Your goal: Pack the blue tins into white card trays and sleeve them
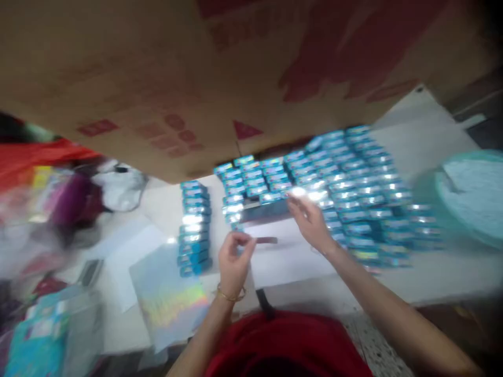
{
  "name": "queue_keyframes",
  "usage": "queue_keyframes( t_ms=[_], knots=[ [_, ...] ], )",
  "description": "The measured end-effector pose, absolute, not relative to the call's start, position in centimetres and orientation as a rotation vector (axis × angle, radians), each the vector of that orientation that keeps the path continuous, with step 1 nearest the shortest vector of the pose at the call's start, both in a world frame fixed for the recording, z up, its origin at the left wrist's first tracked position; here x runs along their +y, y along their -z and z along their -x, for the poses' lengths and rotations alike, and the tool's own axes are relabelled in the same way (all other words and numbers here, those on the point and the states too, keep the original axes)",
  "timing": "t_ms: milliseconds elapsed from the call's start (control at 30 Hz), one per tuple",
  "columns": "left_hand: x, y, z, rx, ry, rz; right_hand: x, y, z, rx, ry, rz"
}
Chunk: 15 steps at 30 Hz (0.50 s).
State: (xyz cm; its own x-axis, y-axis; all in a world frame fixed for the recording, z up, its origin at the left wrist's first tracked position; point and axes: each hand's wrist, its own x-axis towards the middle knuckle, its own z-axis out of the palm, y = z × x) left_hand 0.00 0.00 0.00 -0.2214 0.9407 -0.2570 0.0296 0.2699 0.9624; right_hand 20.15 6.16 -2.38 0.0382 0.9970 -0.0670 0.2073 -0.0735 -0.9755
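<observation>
My left hand (234,257), with a gold-coloured bangle at the wrist, pinches a short dark reddish strip (267,240) between thumb and forefinger. The strip points right, above a white sheet of paper (288,256). My right hand (309,219) reaches to the edge of the rows of small shiny teal packets (361,196). Its fingertips are drawn together by the right end of a long dark grey bar (265,210). Blur hides what, if anything, they hold. A separate column of similar teal packets (194,228) stands left of my left hand.
A large cardboard box (157,99) with red print looms across the back. To the right sits a round light-green tub (444,204). A shiny iridescent sheet (168,293) lies at front left, with bags and a teal bundle (37,340) farther left.
</observation>
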Motion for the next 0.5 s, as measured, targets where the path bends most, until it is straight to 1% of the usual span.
queue_keyframes(
  t_ms=[100, 200, 267, 367, 500],
  knots=[
    [-2.2, -1.0, 5.0, 1.634, -1.14, -0.746, 1.4, 2.7, -13.6, -1.243, -1.558, 1.258],
    [-4.9, -0.9, 9.3, 1.731, -1.123, -0.613, -2.1, 3.5, -7.4, -1.162, -1.788, 1.247],
    [-6.5, -0.2, 11.7, 1.769, -1.109, -0.56, -3.5, 4.4, -3.8, -1.149, -1.817, 1.283],
    [-7.9, 1.9, 14.8, 1.799, -1.086, -0.553, -4.3, 5.9, 0.1, -1.184, -1.763, 1.324],
    [-7.2, 5.4, 18.7, 1.94, -1.003, -0.793, -3.6, 8.1, 3.7, -1.264, -1.637, 1.39]
  ],
)
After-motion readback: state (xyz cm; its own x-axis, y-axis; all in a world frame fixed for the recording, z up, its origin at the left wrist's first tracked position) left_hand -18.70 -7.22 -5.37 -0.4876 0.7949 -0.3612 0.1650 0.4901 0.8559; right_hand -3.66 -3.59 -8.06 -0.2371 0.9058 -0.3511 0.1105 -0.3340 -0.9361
